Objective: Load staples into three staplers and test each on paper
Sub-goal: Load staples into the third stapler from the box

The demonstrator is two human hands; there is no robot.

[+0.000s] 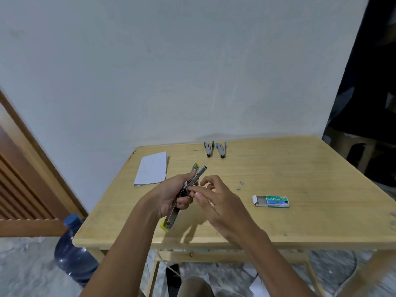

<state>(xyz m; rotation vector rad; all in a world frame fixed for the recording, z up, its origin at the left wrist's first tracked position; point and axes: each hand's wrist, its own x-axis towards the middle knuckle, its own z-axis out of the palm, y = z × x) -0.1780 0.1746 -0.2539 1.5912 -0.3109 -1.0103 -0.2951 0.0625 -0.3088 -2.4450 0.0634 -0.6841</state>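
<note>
Left hand (169,195) grips the opened yellow stapler (198,174); right hand (216,202) pinches its middle; staple box (272,201) at three o'clock.

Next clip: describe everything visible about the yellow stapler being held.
The yellow stapler is swung fully open into one long strip: silvery metal arms with yellow plastic at both ends. It slants over the table, one end toward the paper, the other toward the near edge. The left hand grips its middle, and the right hand pinches at the hinge area with its fingertips.
</note>
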